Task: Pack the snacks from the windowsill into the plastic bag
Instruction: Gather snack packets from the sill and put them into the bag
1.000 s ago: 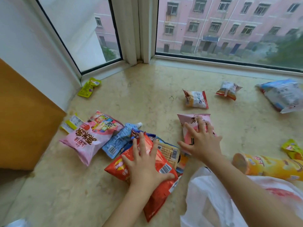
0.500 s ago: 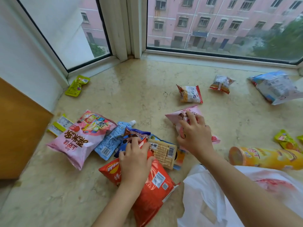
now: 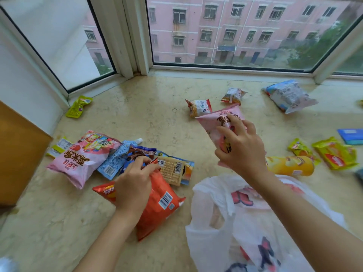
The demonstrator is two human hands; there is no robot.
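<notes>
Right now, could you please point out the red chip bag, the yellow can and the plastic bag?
red chip bag [image 3: 165,201], head view, barcode panel.
yellow can [image 3: 290,165], head view, side wall.
plastic bag [image 3: 214,195], head view, white rim.

you have an orange-red chip bag [image 3: 159,205] with a white barcode patch, a pale pink packet [image 3: 220,122] with brown lettering, a white plastic bag [image 3: 214,242] with red and black print, a yellow tube [image 3: 290,165], and a beige marbled windowsill [image 3: 149,114].
</notes>
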